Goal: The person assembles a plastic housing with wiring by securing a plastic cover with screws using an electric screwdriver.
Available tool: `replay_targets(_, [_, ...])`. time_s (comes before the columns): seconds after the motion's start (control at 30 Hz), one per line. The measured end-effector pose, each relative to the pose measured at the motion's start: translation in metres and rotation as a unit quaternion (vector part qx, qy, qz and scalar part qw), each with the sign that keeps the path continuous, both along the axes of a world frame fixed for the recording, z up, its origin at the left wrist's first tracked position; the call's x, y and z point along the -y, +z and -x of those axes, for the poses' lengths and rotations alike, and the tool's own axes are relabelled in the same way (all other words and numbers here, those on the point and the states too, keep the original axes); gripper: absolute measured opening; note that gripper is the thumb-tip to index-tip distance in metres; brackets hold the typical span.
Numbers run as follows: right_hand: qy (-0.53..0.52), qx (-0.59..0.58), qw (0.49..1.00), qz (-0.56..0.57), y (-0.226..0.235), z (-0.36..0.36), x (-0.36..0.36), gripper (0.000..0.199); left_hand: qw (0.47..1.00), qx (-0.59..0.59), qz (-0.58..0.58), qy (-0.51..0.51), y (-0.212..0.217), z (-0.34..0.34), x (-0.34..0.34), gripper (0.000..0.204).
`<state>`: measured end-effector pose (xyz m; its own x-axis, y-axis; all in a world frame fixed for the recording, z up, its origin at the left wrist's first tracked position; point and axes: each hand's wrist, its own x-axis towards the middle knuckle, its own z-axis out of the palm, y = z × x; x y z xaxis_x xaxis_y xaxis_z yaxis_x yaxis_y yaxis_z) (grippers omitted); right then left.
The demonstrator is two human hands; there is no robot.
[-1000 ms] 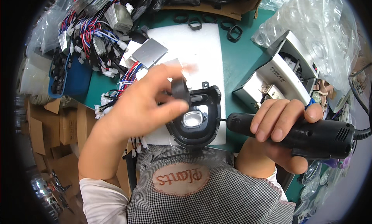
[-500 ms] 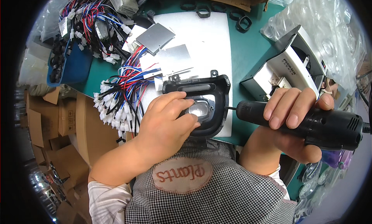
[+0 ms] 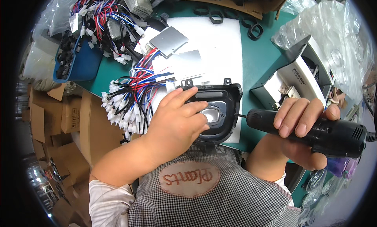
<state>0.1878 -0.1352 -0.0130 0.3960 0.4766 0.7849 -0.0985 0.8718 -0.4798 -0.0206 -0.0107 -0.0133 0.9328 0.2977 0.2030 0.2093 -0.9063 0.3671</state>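
A black plastic housing (image 3: 227, 127) with a clear oval lens (image 3: 212, 114) lies at the near edge of a white foam sheet (image 3: 220, 38). My left hand (image 3: 176, 117) grips its left side, fingers reaching over the face toward the lens; the thumb is hard to make out. In my right hand (image 3: 300, 125) is a black electric screwdriver (image 3: 261, 120), held level with the fingers wrapped round its body. Its thin bit points left and meets the housing's right edge; whether a screw is there is too small to tell.
Flat silver panels (image 3: 169, 40) with bundled wires and white connectors (image 3: 125, 113) lie left of the housing. Black rings (image 3: 255, 32) are at the back. A white-and-black machine (image 3: 294, 76) stands at right, beside clear plastic bags (image 3: 330, 42). A blue bin (image 3: 84, 64) is far left, cardboard boxes (image 3: 94, 129) below.
The whole view has shifted slightly, so everything sits a little lower and to the right. My hands keep the same hold; the bit stays at the housing's right edge.
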Motion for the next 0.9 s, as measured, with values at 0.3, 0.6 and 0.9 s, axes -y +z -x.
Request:
replay_targets(0.3, [-0.031, -0.033, 0.999, 0.001, 0.000, 0.003, -0.001, 0.075, 0.985, -0.062, -0.161, -0.015, 0.052, -0.027, -0.087, 0.056])
replay_targets(0.6, [-0.057, -0.048, 0.997, 0.002, -0.001, 0.006, -0.004, 0.076, 0.874, -0.409, -0.212, -0.155, 0.054, -0.085, -0.114, 0.072])
replay_targets(0.9, [-0.073, -0.045, 0.996, -0.003, -0.004, 0.007, -0.008, 0.075, 0.929, -0.260, -0.214, -0.155, 0.047, -0.067, -0.125, 0.075])
